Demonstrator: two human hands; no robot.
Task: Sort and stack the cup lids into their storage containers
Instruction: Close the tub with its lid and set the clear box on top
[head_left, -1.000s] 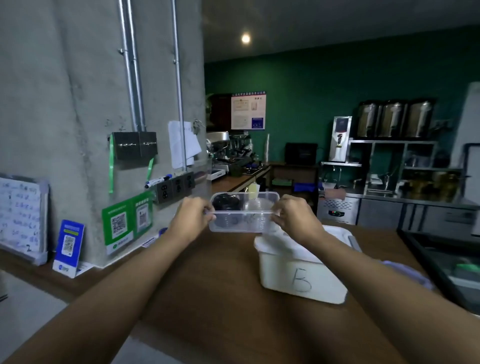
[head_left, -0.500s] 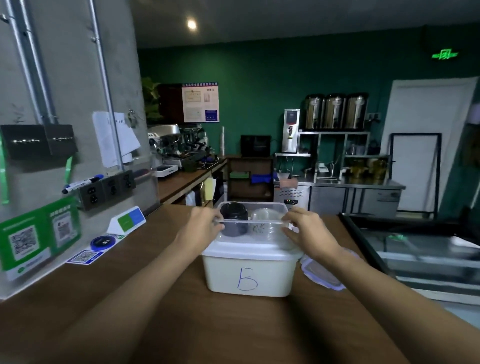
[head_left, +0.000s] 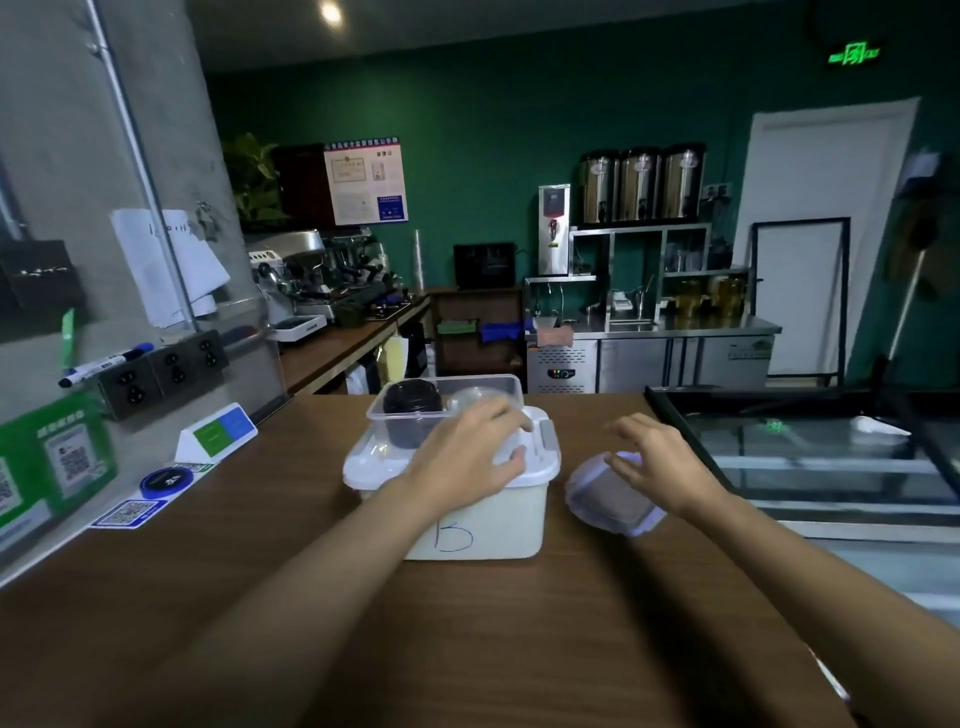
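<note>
A clear plastic tub (head_left: 493, 387) holding a stack of black cup lids (head_left: 411, 404) and clear lids (head_left: 470, 400) sits on top of a white lidded bin marked "B" (head_left: 519, 530) on the wooden counter. My left hand (head_left: 470, 457) lies over the tub's near right part and the bin's lid, fingers spread and relaxed. My right hand (head_left: 657, 462) hovers with loose fingers over a flat clear container lid (head_left: 602, 493) lying on the counter just right of the bin. Neither hand grips anything.
The wooden counter (head_left: 467, 623) stretches toward me. A glass display case (head_left: 810, 457) borders it on the right. A concrete pillar with sockets, a marker and QR signs (head_left: 67, 457) stands at the left, with a small desk sign (head_left: 218, 428) and a blue disc (head_left: 166, 480) near it.
Both hands carried the clear tub and set it on the white bin, then let go. My right hand moved right over the flat lid; my left hand shifted across the tub.
</note>
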